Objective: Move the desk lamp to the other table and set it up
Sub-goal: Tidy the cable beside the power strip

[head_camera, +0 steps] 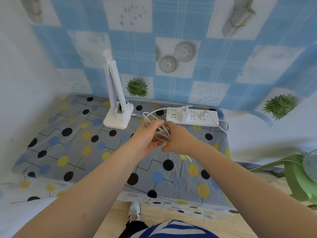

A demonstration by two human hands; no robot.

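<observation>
A white desk lamp stands folded upright at the back left of the table, which wears a grey cloth with coloured dots. Its thin white cable leaves the lamp base, loops into a bundle between my hands and runs on toward the power strip. My left hand cups the coiled cable from the left, fingers curled around the loops. Close against it, my right hand pinches the same bundle from the right. A short loop hangs below my right hand.
The white power strip lies at the back right with two plugs in it and its own cord trailing off the right edge. A blue checked wall covering rises behind. A green fan stands on the right beside the table. My shoe shows on the floor.
</observation>
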